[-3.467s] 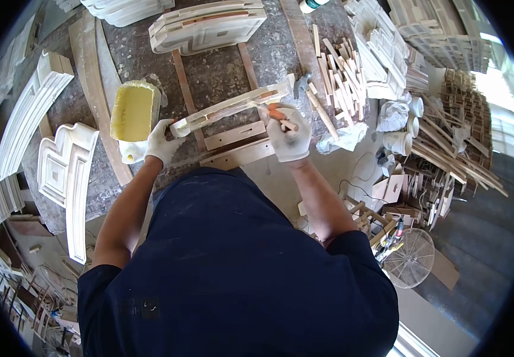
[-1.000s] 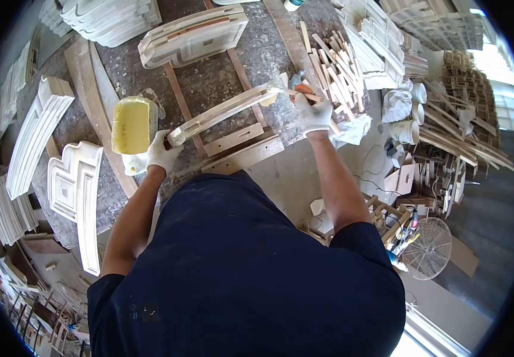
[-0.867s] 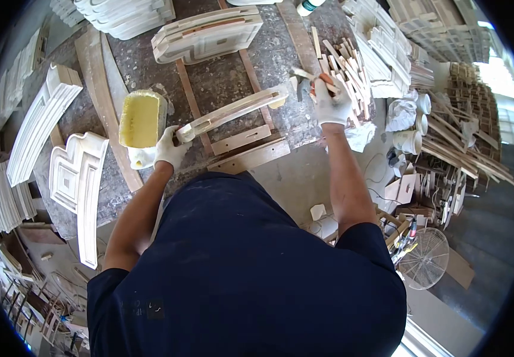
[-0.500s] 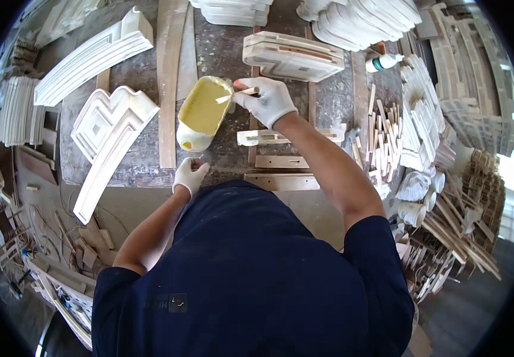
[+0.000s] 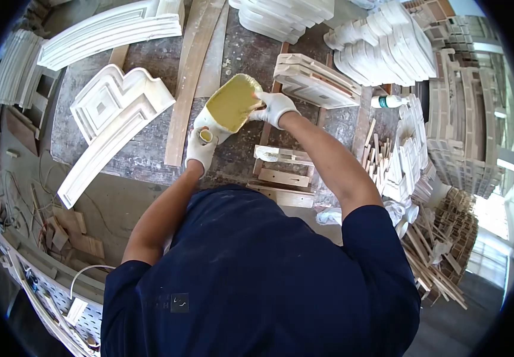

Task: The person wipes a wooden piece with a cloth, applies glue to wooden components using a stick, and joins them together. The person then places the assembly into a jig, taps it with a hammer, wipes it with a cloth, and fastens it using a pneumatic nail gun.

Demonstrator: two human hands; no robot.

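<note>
The left hand's (image 5: 201, 153) gloved fingers are wrapped around the narrow neck of a cut-open container (image 5: 216, 126), its small round mouth showing between thumb and fingers. The right hand's (image 5: 276, 109) fingers are bent in at the opposite rim, partly closed; their tips blend into the yellow there, so I cannot tell whether they grip the wall, hold a small tool, or merely touch.

Handled well, this calls for a firm hold at the neck, the wide opening kept upward, and slow, even wrists, because the yellow paste (image 5: 230, 106) seems to reach close to the edge. Fingertips are best kept on the outer wall, clear of the coated lip.

The container lies between the two hands, its neck inside the left grasp and its wide end beyond those knuckles, beside the right fingers. A long wooden strip (image 5: 184, 113) runs to its left on the stained table (image 5: 147, 157). Nearer the body, right of the container and apart from both hands, lies a pale wooden piece (image 5: 292, 156) with a whitish smear on one end.
</note>
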